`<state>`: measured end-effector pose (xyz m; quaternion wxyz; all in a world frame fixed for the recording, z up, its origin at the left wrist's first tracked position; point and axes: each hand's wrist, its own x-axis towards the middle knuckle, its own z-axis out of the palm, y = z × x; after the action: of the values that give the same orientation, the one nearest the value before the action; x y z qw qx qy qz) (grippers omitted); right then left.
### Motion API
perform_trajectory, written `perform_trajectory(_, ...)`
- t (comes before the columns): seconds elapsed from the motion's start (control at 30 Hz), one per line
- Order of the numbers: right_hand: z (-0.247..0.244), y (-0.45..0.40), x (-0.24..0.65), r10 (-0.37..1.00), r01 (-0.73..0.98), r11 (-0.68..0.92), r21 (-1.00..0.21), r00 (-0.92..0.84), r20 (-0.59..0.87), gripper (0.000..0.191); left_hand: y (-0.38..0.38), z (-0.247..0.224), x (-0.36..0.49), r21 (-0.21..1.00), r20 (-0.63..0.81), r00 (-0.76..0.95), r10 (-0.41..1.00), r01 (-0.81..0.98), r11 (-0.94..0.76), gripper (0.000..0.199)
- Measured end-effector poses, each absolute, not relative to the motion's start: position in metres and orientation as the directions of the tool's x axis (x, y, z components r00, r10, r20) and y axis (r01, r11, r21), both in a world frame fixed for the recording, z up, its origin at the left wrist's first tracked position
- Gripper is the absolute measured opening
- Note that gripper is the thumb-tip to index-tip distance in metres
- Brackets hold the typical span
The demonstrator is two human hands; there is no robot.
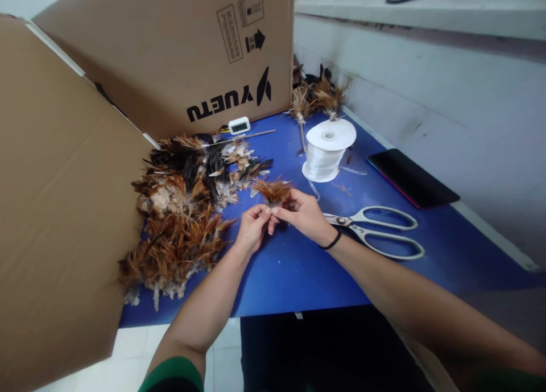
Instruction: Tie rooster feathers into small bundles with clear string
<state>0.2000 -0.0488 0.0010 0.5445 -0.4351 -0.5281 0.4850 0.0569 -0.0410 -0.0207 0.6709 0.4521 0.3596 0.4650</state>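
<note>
A small bunch of brown feathers [274, 191] is pinched at its base between my two hands over the blue table. My left hand [253, 228] closes its thumb and fingertips on the lower end. From the right, my right hand [303, 213] grips the same bunch, its thumb meeting the left thumb; a dark band circles that wrist. Left of my hands lies a large heap of brown and black feathers [181, 232]. Large scissors with pale handles [386, 224] rest beside my right wrist, their blades partly hidden by it. Behind my right hand stands a spool of clear ribbon [326, 153].
Cardboard panels [170, 56] wall off the left and back of the blue table [290, 278]. A small white digital display [239, 126] sits at the back, near a thin stick [260, 133]. More feather bunches [319, 96] lie at the back right. A black phone [413, 177] rests by the wall.
</note>
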Motion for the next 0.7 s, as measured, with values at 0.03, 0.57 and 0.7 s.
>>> perform_trajectory(0.03, 0.0008, -0.0485, 0.2, 0.987, -0.077, 0.154, -0.985, -0.028, 0.157, 0.023, -0.041, -0.0207, 0.0568, 0.94, -0.065, 0.311, 0.948, -0.299, 0.163, 0.035)
perform_trajectory(0.57, -0.0008, -0.0492, 0.2009, 0.981, -0.092, 0.162, -0.983, -0.092, 0.17, 0.027, -0.0412, -0.0235, 0.056, 0.928, -0.015, 0.318, 0.948, -0.349, 0.132, 0.026)
perform_trajectory(0.7, -0.0009, -0.0495, 0.2005, 0.981, -0.094, 0.168, -0.981, -0.078, 0.175, 0.028, -0.0414, -0.0224, 0.0569, 0.929, -0.013, 0.327, 0.945, -0.346, 0.132, 0.027)
